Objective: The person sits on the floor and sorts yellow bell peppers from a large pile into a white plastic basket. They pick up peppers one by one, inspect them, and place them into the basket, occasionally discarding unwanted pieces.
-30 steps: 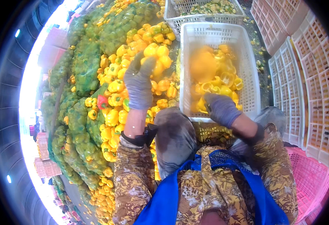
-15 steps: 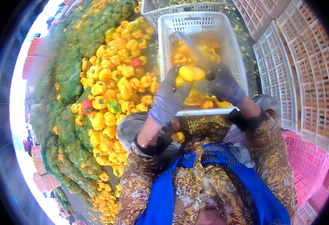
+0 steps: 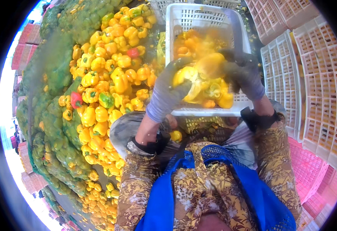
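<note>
In the head view, the gloved left hand grasps an opened yellow pepper over a white crate holding cut pieces, while the right hand is bent beside it, too blurred to tell what its fingers grip. Leftward, net bags bulge with peppers; rightward, slatted crates show yellow inside

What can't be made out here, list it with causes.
All in the head view:
Right hand: motion blur hides its grip.
Grey streak above it: too blurred to identify.
White crate: yellow peppers hide much of its bottom.
Crate behind: cut off by the upper edge.
</note>
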